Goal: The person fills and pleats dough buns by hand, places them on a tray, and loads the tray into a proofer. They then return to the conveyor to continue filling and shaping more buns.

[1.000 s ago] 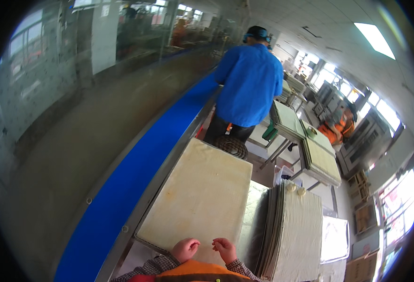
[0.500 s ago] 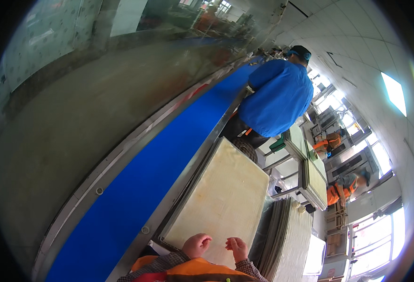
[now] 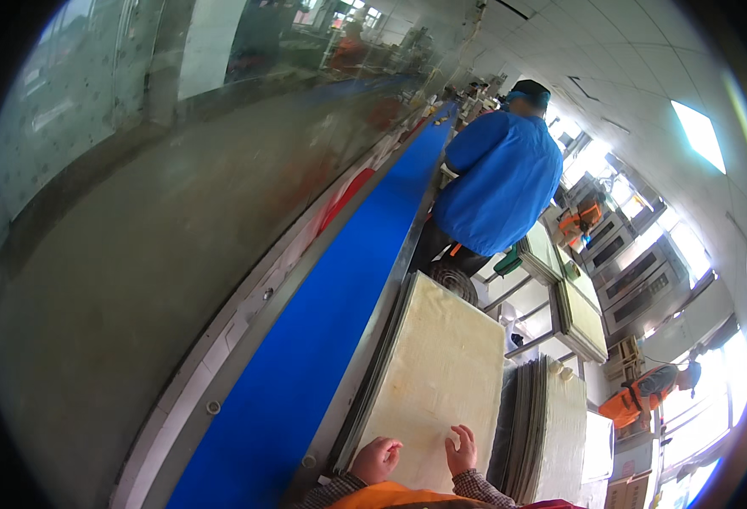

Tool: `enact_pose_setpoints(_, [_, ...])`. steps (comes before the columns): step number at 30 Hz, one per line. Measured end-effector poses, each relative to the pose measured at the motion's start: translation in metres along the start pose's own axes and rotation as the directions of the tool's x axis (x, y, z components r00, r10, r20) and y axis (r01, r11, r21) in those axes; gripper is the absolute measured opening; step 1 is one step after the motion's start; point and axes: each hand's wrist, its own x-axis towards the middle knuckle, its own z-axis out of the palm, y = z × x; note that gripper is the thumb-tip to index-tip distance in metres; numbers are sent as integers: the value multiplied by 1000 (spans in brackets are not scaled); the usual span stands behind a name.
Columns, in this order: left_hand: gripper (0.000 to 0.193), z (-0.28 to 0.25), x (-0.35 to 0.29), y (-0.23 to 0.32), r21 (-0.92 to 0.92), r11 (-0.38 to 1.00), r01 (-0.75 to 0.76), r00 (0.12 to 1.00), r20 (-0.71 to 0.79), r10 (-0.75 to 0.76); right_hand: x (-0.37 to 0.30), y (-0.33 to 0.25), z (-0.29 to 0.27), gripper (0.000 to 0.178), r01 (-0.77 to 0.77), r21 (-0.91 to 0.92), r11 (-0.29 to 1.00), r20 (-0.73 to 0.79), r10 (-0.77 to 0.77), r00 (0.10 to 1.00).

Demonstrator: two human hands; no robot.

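My left hand [image 3: 376, 461] is over the near end of a pale, flat rectangular board [image 3: 433, 365], the top one of a stack. Its fingers are curled in, and their inner side is hidden. Right of it, my right hand [image 3: 461, 450] is raised over the same board with its fingers apart and nothing in them. The two hands do not touch each other. Nothing lies on the part of the board that shows. A long blue conveyor belt [image 3: 306, 339] runs along the left side of the stack.
A metal rim edges the belt, beside a clouded transparent panel [image 3: 161, 254]. Upright pale boards [image 3: 560, 433] stand at my right. A co-worker in a blue jacket [image 3: 505, 182] stands ahead beside the belt. Further right are a rack of boards [image 3: 579, 318] and co-workers in orange.
The whole view has shifted, so belt and boards appear further right. My right hand's fingers have spread from a closed pose. My left hand stays curled.
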Motion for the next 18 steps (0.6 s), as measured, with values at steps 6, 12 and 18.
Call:
enact_pose_setpoints(6, [14, -8, 8, -11, 47, 998, 40, 987, 155, -47, 1, -9, 12, 37, -27, -30, 999, 50, 28, 998])
enact_pose_setpoints(12, [13, -7, 8, -20, 93, 995, -23, 987, 159, 8, 0, -8, 13, 38, -29, -49, 998, 30, 31, 999])
enact_pose_setpoints(18, [13, -8, 6, -18, 164, 985, -58, 983, 179, 28, -3, -9, 13, 39, -10, -19, 1000, -5, 10, 1000])
